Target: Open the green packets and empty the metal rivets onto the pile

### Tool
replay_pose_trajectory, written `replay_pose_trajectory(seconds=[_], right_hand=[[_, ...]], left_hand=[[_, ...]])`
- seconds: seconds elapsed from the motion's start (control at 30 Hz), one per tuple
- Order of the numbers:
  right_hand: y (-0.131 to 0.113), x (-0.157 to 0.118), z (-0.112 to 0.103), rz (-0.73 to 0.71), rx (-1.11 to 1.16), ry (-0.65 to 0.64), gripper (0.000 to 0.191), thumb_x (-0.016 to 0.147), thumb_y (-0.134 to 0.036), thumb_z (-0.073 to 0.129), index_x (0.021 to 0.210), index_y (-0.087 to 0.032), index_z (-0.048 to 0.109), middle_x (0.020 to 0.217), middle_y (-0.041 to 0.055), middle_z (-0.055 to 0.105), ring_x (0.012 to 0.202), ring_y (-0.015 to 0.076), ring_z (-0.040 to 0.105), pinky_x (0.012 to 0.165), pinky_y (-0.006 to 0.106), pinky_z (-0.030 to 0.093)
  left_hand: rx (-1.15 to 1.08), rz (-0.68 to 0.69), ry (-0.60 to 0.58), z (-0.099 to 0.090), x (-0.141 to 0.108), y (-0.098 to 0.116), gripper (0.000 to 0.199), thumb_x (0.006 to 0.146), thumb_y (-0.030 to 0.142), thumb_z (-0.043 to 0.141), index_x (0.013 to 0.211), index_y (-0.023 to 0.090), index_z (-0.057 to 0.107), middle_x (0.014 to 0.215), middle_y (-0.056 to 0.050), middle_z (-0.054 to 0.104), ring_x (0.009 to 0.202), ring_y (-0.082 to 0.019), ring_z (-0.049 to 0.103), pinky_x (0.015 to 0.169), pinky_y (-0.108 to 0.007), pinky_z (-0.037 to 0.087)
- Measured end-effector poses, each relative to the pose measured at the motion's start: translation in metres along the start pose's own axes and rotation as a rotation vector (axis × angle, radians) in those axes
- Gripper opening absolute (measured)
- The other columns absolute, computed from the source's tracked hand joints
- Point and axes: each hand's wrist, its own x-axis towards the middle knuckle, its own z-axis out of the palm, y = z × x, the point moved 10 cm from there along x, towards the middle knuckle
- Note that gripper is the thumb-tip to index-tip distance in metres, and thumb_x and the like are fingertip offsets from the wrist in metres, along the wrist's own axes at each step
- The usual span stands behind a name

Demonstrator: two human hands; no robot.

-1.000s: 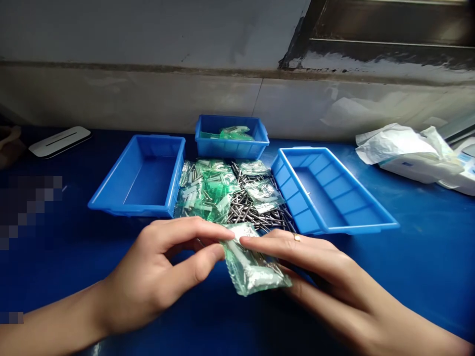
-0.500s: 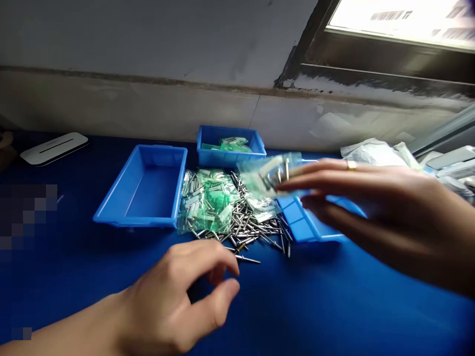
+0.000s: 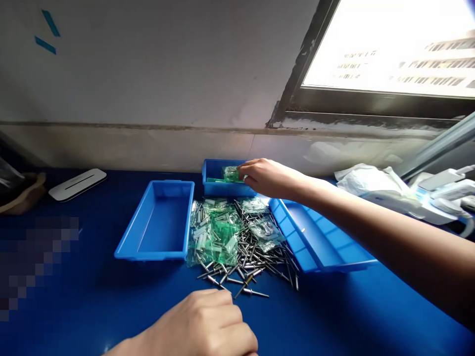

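Observation:
My right hand (image 3: 260,175) reaches to the rear blue bin (image 3: 222,188), its bent fingertips at the edge of the small green and clear plastic bags (image 3: 230,173) inside. Whether a bag is caught between those fingers is hidden. Low in front, my left hand (image 3: 215,324) is curled closed over the blue table, back of the hand upward; no object shows in it. Between the bins lies a heap of metal pop rivets (image 3: 256,257). Green bags (image 3: 217,237) cover its left side, and clear bags (image 3: 265,230) lie on its upper right.
A blue bin (image 3: 159,220) stands left of the heap, and another blue bin (image 3: 322,237) lies right, beneath my right forearm. A white flat device (image 3: 77,184) sits at the back left. White plastic bags (image 3: 363,183) lie at the back right, below the window.
My right hand has moved left and away to the rear bin; the clear bag of rivets it held no longer shows in it. My left hand has lowered and curled closed. The view has tilted upward.

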Motion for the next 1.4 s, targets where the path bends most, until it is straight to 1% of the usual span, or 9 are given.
replay_pose_trajectory(seconds=[0.13,0.3,0.57,0.8,0.9,1.0,1.1,1.23,1.4], right_hand=[[-0.029,-0.018,-0.01,-0.025,0.005,0.024,0.013,0.099,-0.021,0.061,0.108,-0.014,0.067,0.109,0.0074,0.07,0.094,0.0211,0.069,0.083,0.04,0.057],[-0.078,-0.039,0.017,-0.118,0.006,-0.151,0.026,0.092,-0.035,0.072,0.105,-0.014,0.069,0.094,0.0061,0.073,0.087,0.0219,0.07,0.074,0.037,0.058],[-0.07,-0.021,0.03,-0.028,-0.048,-0.147,0.022,0.099,-0.034,0.064,0.111,-0.016,0.067,0.108,0.0065,0.07,0.091,0.0212,0.07,0.078,0.04,0.059],[-0.064,-0.01,0.012,-0.015,0.03,-0.049,0.007,0.097,-0.017,0.062,0.092,-0.015,0.066,0.085,0.0011,0.069,0.076,0.0171,0.068,0.072,0.036,0.057],[-0.068,-0.039,-0.022,0.052,0.162,0.111,0.012,0.092,-0.005,0.056,0.096,-0.014,0.062,0.079,0.0029,0.068,0.066,0.0158,0.063,0.064,0.03,0.054],[-0.09,-0.087,-0.035,0.025,0.405,0.146,0.012,0.093,-0.011,0.052,0.087,-0.02,0.056,0.069,-0.0033,0.067,0.054,0.0095,0.06,0.05,0.017,0.051],[-0.099,-0.127,-0.025,0.071,0.846,0.151,0.017,0.087,-0.012,0.05,0.087,-0.025,0.06,0.072,-0.0024,0.073,0.058,0.0131,0.068,0.055,0.019,0.057],[-0.097,-0.146,-0.004,0.106,0.914,0.108,0.032,0.08,-0.006,0.05,0.098,-0.027,0.065,0.088,-0.002,0.079,0.076,0.0162,0.076,0.066,0.02,0.06],[-0.092,-0.155,0.015,0.106,0.911,0.13,0.033,0.08,-0.004,0.05,0.096,-0.029,0.063,0.086,-0.0039,0.078,0.074,0.0163,0.076,0.061,0.019,0.058]], left_hand=[[-0.002,0.009,0.011,-0.001,-0.001,0.002,0.033,0.105,0.019,0.048,0.075,0.016,0.062,0.061,0.001,0.06,0.055,-0.013,0.048,0.056,-0.027,0.038],[0.007,0.012,-0.007,-0.003,-0.001,0.004,0.03,0.102,0.017,0.051,0.074,0.015,0.063,0.063,0.001,0.062,0.056,-0.014,0.049,0.056,-0.028,0.038],[0.007,-0.037,-0.073,0.001,-0.002,0.003,0.015,0.092,0.01,0.062,0.079,0.016,0.065,0.068,0.001,0.066,0.061,-0.015,0.055,0.059,-0.028,0.041],[-0.009,-0.045,-0.069,-0.002,-0.003,0.002,0.016,0.092,0.01,0.065,0.077,0.016,0.064,0.068,0.001,0.066,0.061,-0.013,0.057,0.059,-0.025,0.042],[-0.077,-0.102,-0.025,-0.005,-0.002,-0.004,0.017,0.098,0.017,0.06,0.082,0.016,0.066,0.07,0.0,0.068,0.063,-0.013,0.061,0.063,-0.022,0.045],[-0.185,-0.158,0.17,-0.022,-0.002,-0.013,0.037,0.106,0.045,0.043,0.097,0.019,0.068,0.077,-0.002,0.071,0.063,-0.015,0.065,0.057,-0.021,0.047],[-0.343,-0.298,0.118,-0.019,0.002,-0.026,0.047,0.103,0.055,0.039,0.096,0.019,0.068,0.074,-0.001,0.068,0.056,-0.014,0.06,0.05,-0.022,0.045],[-0.478,-0.483,0.024,-0.016,0.001,-0.038,0.045,0.104,0.042,0.044,0.071,0.017,0.062,0.064,0.002,0.058,0.055,-0.012,0.053,0.053,-0.02,0.041],[-0.527,-0.551,0.099,-0.021,-0.006,-0.044,0.026,0.097,0.04,0.06,0.087,0.017,0.069,0.064,0.003,0.062,0.055,-0.011,0.055,0.052,-0.018,0.042]])
